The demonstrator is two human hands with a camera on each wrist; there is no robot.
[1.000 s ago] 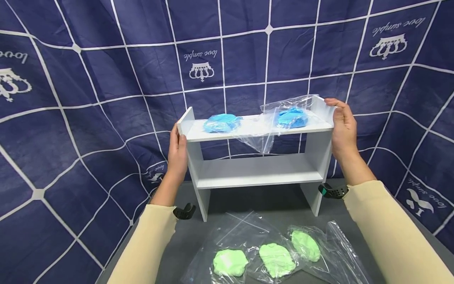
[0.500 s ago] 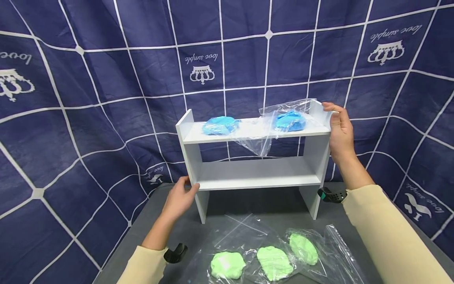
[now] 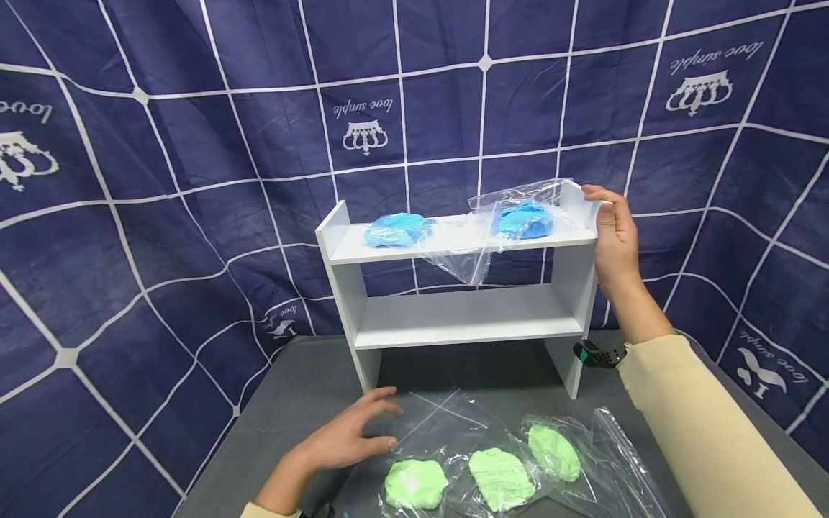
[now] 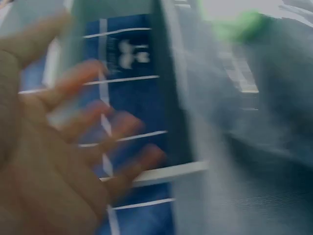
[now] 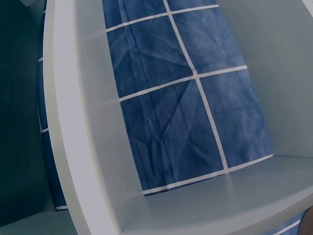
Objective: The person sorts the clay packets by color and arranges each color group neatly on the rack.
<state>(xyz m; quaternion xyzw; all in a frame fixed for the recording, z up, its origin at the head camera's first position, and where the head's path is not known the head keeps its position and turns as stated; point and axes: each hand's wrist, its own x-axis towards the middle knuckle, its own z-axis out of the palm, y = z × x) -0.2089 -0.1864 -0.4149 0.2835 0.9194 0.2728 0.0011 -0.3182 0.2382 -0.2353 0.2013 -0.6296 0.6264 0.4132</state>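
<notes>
A white two-tier shelf (image 3: 466, 316) stands upright on the grey table. My right hand (image 3: 617, 248) grips the upper part of its right side panel, fingertips at the top edge and thumb toward the front. On the upper board lie two blue lumps, one on the left (image 3: 398, 229) and one on the right (image 3: 524, 219), in clear plastic bags. My left hand (image 3: 343, 435) is off the shelf, fingers spread and holding nothing, just above and left of a light green lump (image 3: 416, 483) in a clear bag. The left wrist view shows the same hand (image 4: 63, 142) blurred.
Two more light green lumps, one in the middle (image 3: 501, 478) and one at right (image 3: 554, 452), lie bagged in front of the shelf. A dark blue curtain (image 3: 194, 144) with white lines hangs behind and at both sides. The grey table (image 3: 259, 432) extends left.
My left hand has let go of the shelf's left panel, slid down past it and come forward over the table toward the green lumps. The right hand has kept its grip on the shelf.
</notes>
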